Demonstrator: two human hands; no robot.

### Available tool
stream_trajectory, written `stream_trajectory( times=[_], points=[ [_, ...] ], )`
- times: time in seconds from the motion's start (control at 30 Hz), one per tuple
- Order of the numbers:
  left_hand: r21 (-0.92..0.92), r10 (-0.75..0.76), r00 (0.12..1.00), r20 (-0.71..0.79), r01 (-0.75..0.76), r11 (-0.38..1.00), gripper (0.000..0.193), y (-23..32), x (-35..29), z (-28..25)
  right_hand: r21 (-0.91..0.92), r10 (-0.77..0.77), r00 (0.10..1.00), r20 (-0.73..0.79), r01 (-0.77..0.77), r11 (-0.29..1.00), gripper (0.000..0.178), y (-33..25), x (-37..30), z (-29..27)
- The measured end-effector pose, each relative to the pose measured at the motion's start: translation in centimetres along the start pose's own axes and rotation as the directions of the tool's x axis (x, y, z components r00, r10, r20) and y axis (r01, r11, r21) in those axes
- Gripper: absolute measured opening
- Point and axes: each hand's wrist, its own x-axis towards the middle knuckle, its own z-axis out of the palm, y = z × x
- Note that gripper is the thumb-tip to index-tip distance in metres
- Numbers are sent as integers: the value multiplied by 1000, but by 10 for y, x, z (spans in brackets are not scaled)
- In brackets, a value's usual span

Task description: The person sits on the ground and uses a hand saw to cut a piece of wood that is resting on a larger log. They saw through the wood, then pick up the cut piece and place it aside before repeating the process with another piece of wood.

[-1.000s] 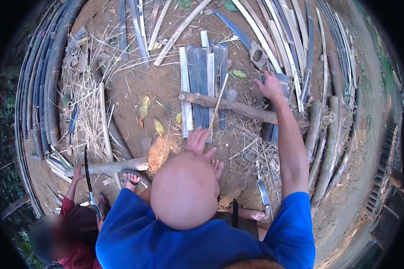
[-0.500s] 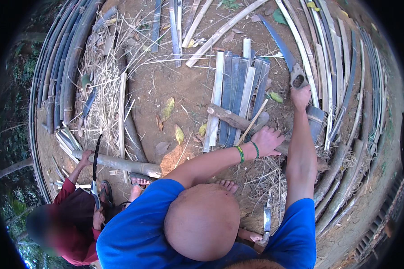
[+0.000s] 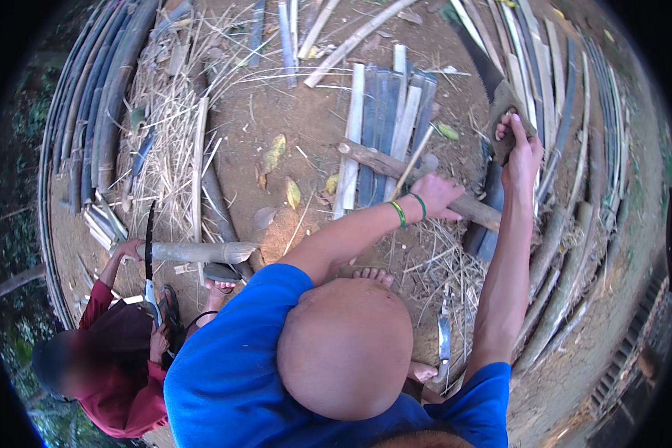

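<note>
Head view: the saw (image 3: 493, 89) at upper right is gripped by the right hand (image 3: 519, 145), and, judging by this, the log (image 3: 418, 183) is best pinned firmly under the flat left hand (image 3: 437, 198).

Outdoor bamboo-working yard, dirt ground (image 3: 306, 127); split bamboo slats (image 3: 384, 119), stacked poles (image 3: 97, 112)

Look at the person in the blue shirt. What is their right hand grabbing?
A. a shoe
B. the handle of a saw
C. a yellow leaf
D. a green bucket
B: the right hand is wrapped round the handle of a saw, whose long toothed blade runs up and away over the bamboo strips, while the left hand rests on a wooden log.
</note>
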Motion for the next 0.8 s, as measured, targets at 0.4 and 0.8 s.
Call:
stream_trajectory(
  times=[0.4, 0.8],
  points=[
    [-174, 52, 998, -21, -55, 983, 70, 66, 43, -8, -282, -218, 826, -520, 75, 957, 28, -69, -291, -147],
    [-192, 4, 996, -94, -22, 981, 62, 120, 59, 22, -382, -73, 859, -506, -148, 912, 35, 11, -382, -179]
  ],
)
